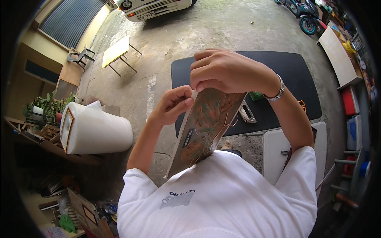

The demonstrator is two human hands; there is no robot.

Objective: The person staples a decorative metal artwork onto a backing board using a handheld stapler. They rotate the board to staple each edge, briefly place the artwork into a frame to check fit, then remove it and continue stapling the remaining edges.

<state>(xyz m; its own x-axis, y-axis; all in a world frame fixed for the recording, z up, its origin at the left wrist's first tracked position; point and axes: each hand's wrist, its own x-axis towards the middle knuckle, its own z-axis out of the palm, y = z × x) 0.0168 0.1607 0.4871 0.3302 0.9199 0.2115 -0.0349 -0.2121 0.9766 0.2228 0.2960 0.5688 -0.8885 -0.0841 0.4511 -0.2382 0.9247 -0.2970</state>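
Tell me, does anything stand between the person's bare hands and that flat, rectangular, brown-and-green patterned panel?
Nothing visible does. The right hand holds the panel at its top edge; the left hand is curled at its upper-left corner. The black, round-cornered table lies beyond, not between.

Garage with car [162,10] and motorcycle [303,12]

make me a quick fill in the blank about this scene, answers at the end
1. The silver-coloured band is on the wrist of the person's ____ hand.
2. The number of hands touching the patterned panel is ____.
3. The table near the dark chair has a ____ top.
4. The big white roll is on the person's ____ side.

Missing words: right; two; yellow; left
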